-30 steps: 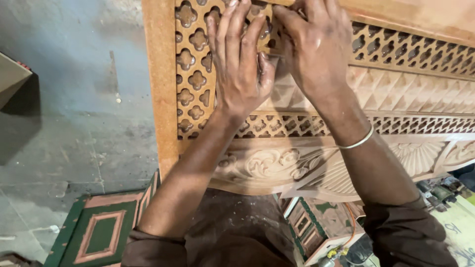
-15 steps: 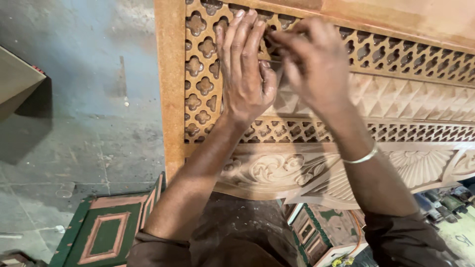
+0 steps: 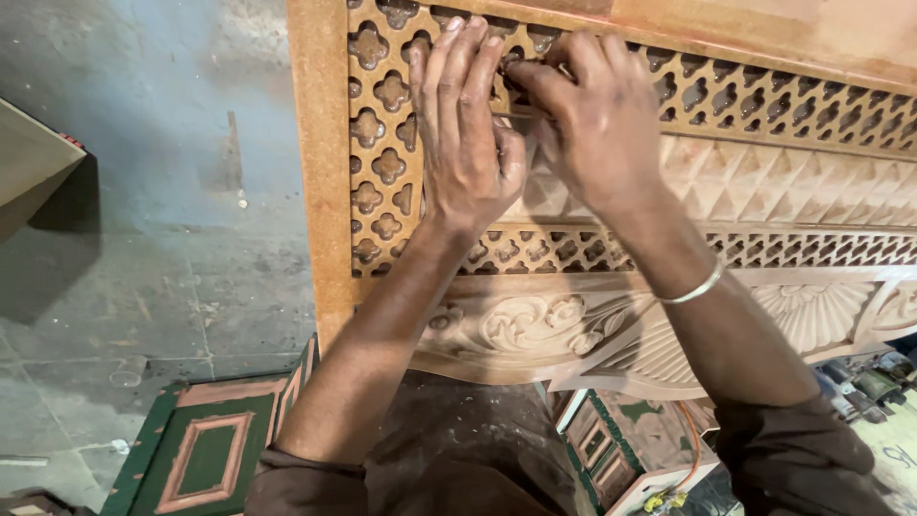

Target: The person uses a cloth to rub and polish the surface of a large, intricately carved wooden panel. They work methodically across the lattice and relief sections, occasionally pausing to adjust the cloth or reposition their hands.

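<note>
At the far left a grey concrete floor point(image 3: 143, 239) lay stained and cracked, with the corner of a pale board point(image 3: 29, 162) reaching in from the left edge. Lower down, a green and pink painted panel point(image 3: 205, 454) rested on that floor, its frames set one inside another.

Next came the carved wooden panel point(image 3: 320, 191), which filled the upper right part of the view. Its plain left rail ran down beside a fretwork grid point(image 3: 382, 172) of clover-shaped holes. Below the grid sat a band of carved leaves and scrolls point(image 3: 535, 325), and further right a row of raised pyramid shapes point(image 3: 764, 182) between two narrower strips of pierced lattice.

The left hand point(image 3: 468, 134) lay flat and open on the fretwork grid, fingers stretched up together and fingertips close to the top rail, the palm pressing on the wood. Just beside it, touching at the thumb, the right hand point(image 3: 597, 115) was curled with its fingers pinched around a thin dark tool point(image 3: 516, 113), most of which was hidden; its kind could not be told. The tip of that tool met the grid just by the left hand's forefinger. A thin silver bangle point(image 3: 693, 287) circled the right wrist, and both forearms ended in dark brown sleeves point(image 3: 793, 459) at the bottom edge.

Under the carved panel, to the lower right, another green and pink painted piece point(image 3: 621, 449) showed, with an orange cable point(image 3: 690, 440) across it
</note>
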